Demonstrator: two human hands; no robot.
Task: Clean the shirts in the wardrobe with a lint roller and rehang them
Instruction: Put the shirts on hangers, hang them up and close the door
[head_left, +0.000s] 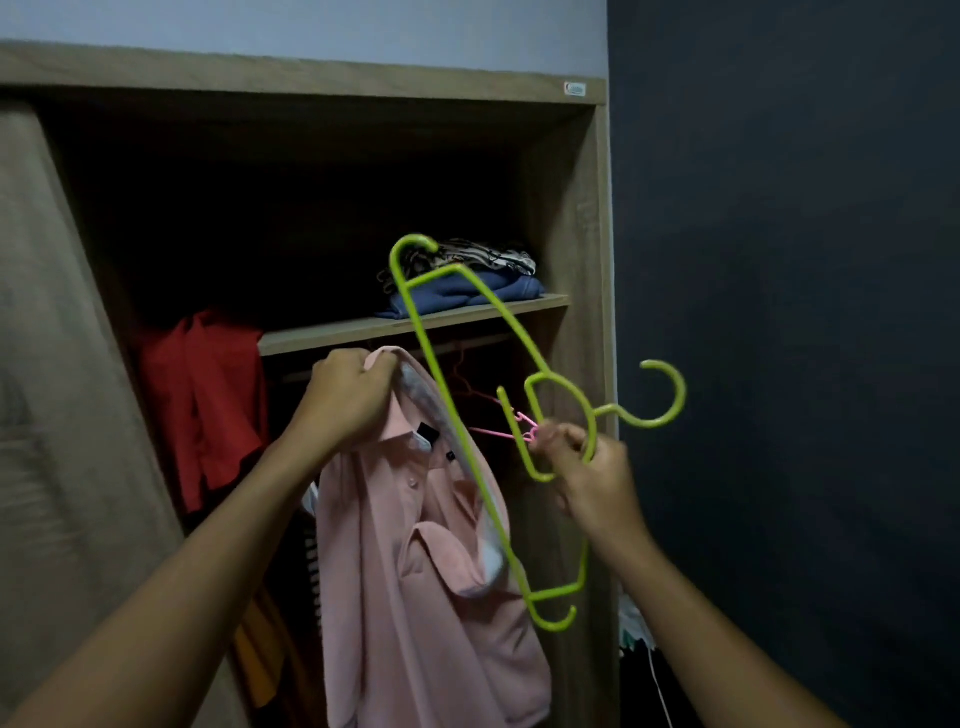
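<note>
A pink polo shirt hangs limp in front of the open wardrobe. My left hand is closed on its collar at the top. My right hand grips a lime-green plastic hanger near its neck; the hanger is turned on end, its hook pointing right and one arm lying across the shirt's front. A thin pink hanger shows just left of my right fingers, inside the wardrobe. No lint roller is in view.
A red shirt hangs at the left inside the wardrobe. Folded clothes, blue and patterned, lie on the shelf. Orange and striped garments hang low behind the pink shirt. A dark wall stands to the right.
</note>
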